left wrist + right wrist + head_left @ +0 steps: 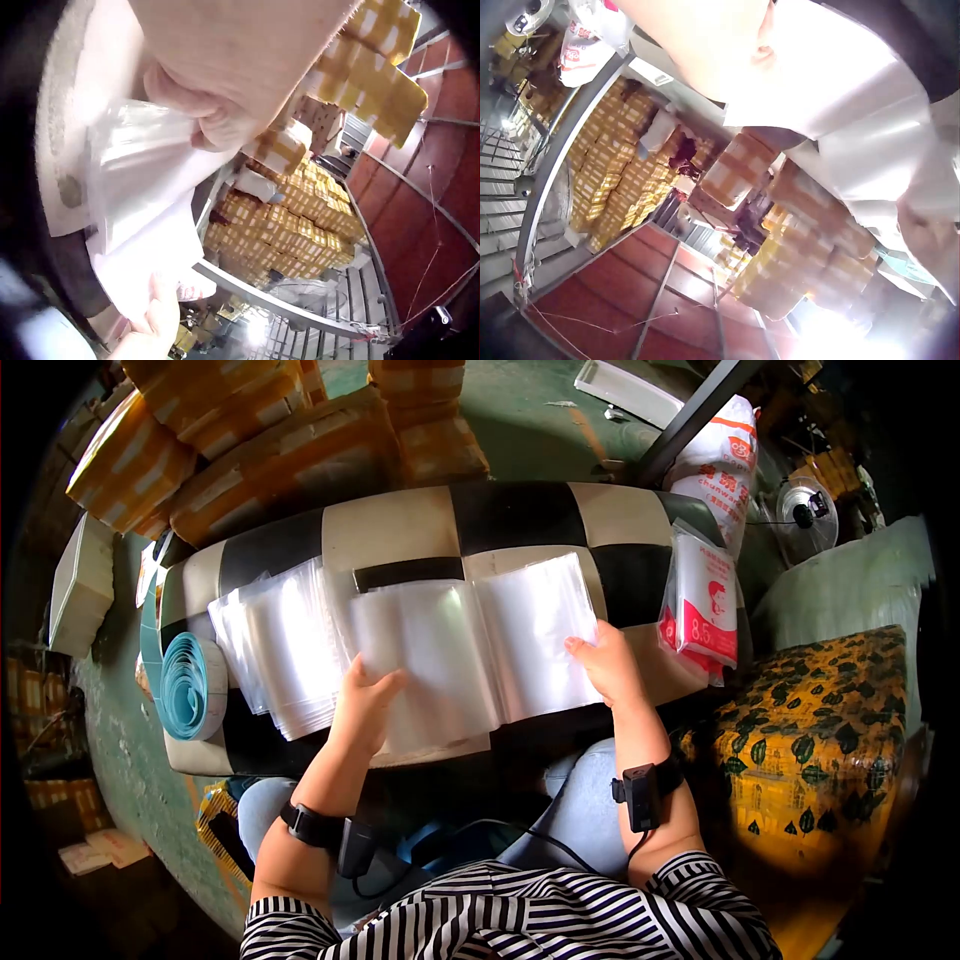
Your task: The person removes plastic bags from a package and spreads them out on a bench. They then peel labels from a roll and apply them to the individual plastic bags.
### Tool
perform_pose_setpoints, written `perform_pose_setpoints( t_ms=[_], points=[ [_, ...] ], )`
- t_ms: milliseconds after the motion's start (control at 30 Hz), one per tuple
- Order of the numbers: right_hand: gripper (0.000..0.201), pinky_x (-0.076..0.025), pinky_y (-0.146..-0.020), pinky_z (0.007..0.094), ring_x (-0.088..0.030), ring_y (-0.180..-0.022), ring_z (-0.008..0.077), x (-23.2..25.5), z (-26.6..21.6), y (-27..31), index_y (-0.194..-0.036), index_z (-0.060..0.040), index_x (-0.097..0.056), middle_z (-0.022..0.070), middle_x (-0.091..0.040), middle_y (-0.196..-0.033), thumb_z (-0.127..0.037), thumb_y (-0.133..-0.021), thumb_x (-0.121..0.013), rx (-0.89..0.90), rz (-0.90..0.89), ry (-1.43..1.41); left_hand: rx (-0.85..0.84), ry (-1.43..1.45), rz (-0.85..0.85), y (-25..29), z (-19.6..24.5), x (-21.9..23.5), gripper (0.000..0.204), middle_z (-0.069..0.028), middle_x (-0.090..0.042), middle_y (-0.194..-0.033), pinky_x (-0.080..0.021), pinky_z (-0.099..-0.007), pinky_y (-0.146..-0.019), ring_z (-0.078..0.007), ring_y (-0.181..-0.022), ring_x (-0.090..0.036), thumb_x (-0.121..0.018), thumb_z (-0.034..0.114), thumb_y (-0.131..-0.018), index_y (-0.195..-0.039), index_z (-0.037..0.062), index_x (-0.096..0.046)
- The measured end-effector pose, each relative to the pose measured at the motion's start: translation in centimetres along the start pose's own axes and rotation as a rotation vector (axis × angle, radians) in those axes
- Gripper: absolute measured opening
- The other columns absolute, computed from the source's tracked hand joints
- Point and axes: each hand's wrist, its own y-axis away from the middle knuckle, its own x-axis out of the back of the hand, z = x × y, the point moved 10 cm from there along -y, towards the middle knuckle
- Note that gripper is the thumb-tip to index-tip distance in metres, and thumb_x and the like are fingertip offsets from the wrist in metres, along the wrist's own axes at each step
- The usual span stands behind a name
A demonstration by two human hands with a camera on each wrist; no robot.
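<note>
clear plastic bags (470, 650): stacked mid-cushion near front edge | left hand (362, 705), right hand (607, 663): fingers relaxed, resting flat on stack | light, limp, slippery; pinch at an edge

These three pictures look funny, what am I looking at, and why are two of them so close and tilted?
A person wears three small cameras: one on the head, one on each wrist. The head picture looks down at both hands. The left hand and the right hand rest on stacks of clear plastic bags spread over a black-and-cream checked cushion. More bags lie to the left, beside a blue tape roll. A red-and-white packet stands on the right. The wrist pictures look from under each hand, so they show skin, plastic and stacked yellow boxes.
</note>
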Motion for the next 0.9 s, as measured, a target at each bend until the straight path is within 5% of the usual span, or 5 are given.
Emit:
perform_pose_setpoints(
  t_ms=[200, 367, 567, 667, 900],
  points=[
    [0.053, -0.044, -0.083, 0.0324, -0.055, -0.099, 0.0284, 2.1, -0.7, -0.6, -0.121, -0.0050, -0.043, 0.0176, -0.055, -0.110, 0.002, -0.071, -0.061, 0.169, 0.173, 0.289, -0.146, -0.126, -0.037, -0.4, 0.2, 0.6, 0.052, -0.0118, -0.048, -0.111, -0.044, -0.0276, -0.078, -0.0174, -0.090, -0.052, -0.055, 0.001, -0.077, -0.124, -0.0018, -0.034],
    [0.056, -0.043, -0.081, 0.0292, -0.052, -0.095, 0.0199, 2.9, -1.7, -0.3, -0.121, -0.0069, -0.045, 0.0113, -0.051, -0.115, 0.000, -0.068, -0.064, 0.290, 0.329, 0.401, -0.193, -0.322, -0.046, -0.4, 0.6, 0.6, 0.067, -0.0167, -0.040, -0.122, -0.041, -0.0280, -0.085, -0.0209, -0.105, -0.046, -0.055, 0.000, -0.076, -0.134, 0.0026, -0.021],
    [0.061, -0.040, -0.089, 0.0352, -0.046, -0.107, 0.0300, 1.8, -2.3, 0.2, -0.115, 0.0005, -0.048, 0.0152, -0.047, -0.117, -0.019, -0.063, -0.073, 0.256, 0.294, 0.745, -0.612, -0.797, 0.026, 3.4, 5.9, -2.5, 0.074, -0.0226, -0.030, -0.131, -0.032, -0.0371, -0.099, -0.0357, -0.125, -0.028, -0.058, -0.006, -0.070, -0.134, 0.0088, -0.025],
    [0.056, -0.039, -0.089, 0.0387, -0.045, -0.107, 0.0329, 1.4, -2.2, 0.5, -0.104, 0.0031, -0.052, 0.0153, -0.047, -0.116, -0.025, -0.061, -0.075, 0.274, 0.321, 0.836, -0.988, -1.295, -0.223, 7.0, 6.1, -8.6, 0.065, -0.0132, -0.034, -0.133, -0.023, -0.0500, -0.102, -0.0359, -0.125, -0.028, -0.064, 0.002, -0.065, -0.125, 0.0138, -0.043],
    [0.022, -0.044, -0.070, 0.0413, -0.054, -0.086, 0.0334, 1.2, -6.1, 2.3, -0.077, -0.0037, -0.056, 0.0131, -0.057, -0.089, -0.019, -0.068, -0.068, 0.414, 0.415, 0.854, -0.843, -1.413, -0.537, 6.8, -0.7, -12.4, 0.058, -0.0102, -0.036, -0.134, -0.018, -0.0469, -0.105, -0.0293, -0.128, -0.026, -0.066, 0.022, -0.069, -0.124, 0.0155, -0.046]
  ],
)
